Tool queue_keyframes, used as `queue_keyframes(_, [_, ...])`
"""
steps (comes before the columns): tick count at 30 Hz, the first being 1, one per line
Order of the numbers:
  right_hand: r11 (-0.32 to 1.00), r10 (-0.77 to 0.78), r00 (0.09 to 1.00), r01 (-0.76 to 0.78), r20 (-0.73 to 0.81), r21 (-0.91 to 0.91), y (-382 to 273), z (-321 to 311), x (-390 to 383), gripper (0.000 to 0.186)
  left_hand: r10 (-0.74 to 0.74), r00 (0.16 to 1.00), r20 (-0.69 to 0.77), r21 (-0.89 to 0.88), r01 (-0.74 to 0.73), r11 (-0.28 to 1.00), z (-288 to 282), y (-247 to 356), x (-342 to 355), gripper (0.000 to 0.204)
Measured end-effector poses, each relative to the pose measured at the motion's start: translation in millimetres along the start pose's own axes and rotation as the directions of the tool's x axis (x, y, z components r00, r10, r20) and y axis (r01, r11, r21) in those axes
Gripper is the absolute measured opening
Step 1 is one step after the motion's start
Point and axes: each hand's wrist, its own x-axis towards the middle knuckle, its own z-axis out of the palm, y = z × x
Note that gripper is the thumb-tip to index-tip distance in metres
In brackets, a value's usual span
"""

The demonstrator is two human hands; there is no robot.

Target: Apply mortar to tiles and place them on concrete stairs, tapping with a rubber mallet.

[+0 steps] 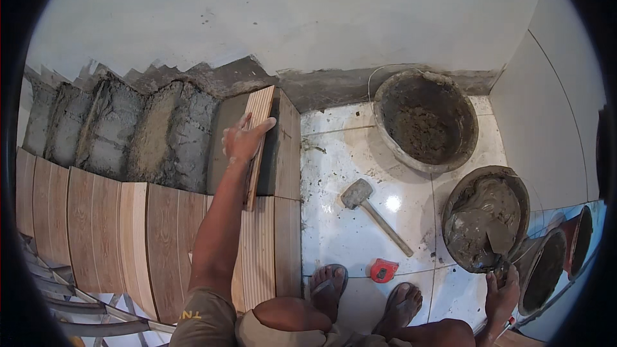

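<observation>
I watched the left hand [244,140] grip one ribbed tile [259,104]; the right hand [502,292] apparently gripped one trowel [500,238], handle mostly hidden, near four buckets [424,166].

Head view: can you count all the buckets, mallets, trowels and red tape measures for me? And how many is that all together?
Buckets: 4
Mallet: 1
Trowel: 1
Red tape measure: 1
Total: 7
</observation>
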Motion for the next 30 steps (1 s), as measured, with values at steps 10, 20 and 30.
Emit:
queue_keyframes(10, [0.976, 0.068, 0.996, -0.08, 0.065, 0.203, 2.8, -1.4, 4.0, 0.051, -0.144, 0.976, -0.161, 0.196, 0.174, 0.965, 37.1, 18.6, 10.4, 0.094])
queue_keyframes(20, [0.971, 0.027, 0.998, -0.037, 0.048, 0.237, 13.8, -3.1, 10.8, 0.05, -0.092, 0.98, -0.175, 0.228, 0.131, 0.965, 46.9, 18.8, 13.8, 0.092])
queue_keyframes(30, [0.968, -0.016, 0.996, 0.039, -0.093, 0.249, 20.1, 6.6, 18.5, 0.053, -0.052, 0.985, -0.164, 0.216, 0.088, 0.972, 53.6, 7.4, 13.6, 0.09])
